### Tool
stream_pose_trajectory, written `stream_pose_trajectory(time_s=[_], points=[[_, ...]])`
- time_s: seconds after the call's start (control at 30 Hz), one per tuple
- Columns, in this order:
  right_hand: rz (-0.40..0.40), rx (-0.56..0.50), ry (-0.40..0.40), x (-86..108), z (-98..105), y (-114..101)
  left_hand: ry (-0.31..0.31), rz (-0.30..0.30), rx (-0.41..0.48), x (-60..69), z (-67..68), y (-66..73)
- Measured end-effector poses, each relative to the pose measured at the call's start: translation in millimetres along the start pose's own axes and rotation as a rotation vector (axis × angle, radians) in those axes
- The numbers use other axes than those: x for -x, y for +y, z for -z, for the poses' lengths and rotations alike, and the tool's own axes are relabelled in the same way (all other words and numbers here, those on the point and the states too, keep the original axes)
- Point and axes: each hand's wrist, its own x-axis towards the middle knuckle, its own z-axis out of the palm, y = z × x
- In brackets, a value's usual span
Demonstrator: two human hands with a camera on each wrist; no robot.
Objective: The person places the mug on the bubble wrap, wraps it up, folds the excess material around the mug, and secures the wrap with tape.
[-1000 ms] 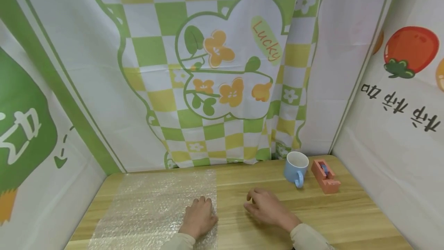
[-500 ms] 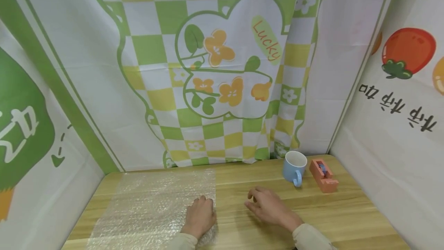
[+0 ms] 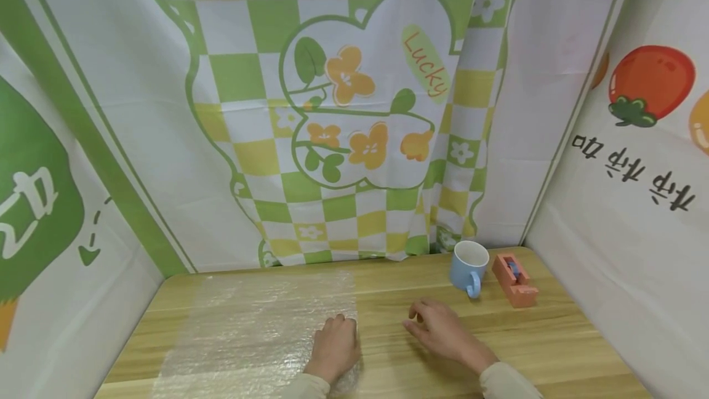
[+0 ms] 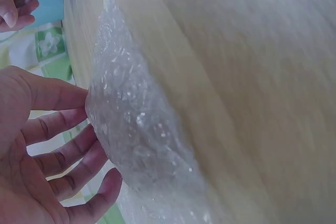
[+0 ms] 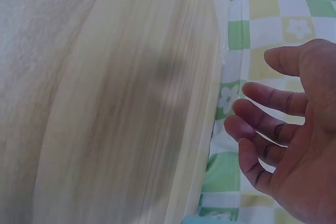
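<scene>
Head view: my left hand (image 3: 335, 345) at the edge of a clear plastic sheet (image 3: 260, 325) on the table (image 3: 393, 285); left wrist: thumb and forefinger pinching that edge; right wrist: my right hand (image 5: 308, 144), fingers loosely curved, holding nothing.

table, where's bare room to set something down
Bare wooden table lies between bubble wrap and blue mug, behind the right hand, and in front of the tape dispenser. The far right corner, holding mug and dispenser, is crowded; bubble wrap covers much of the left.
</scene>
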Motion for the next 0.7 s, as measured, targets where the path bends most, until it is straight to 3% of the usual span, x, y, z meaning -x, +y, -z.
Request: stream_pose_trajectory(time_s=[0.4, 0.7], points=[[-0.057, -0.004, 0.05, 9.1, 3.1, 17.3, 0.009, -0.037, -0.023, -5.6, -11.0, 25.3], [-0.124, -0.011, 0.071, 16.4, 10.7, 28.9, -0.023, -0.065, -0.032, -12.5, -18.1, 44.9]])
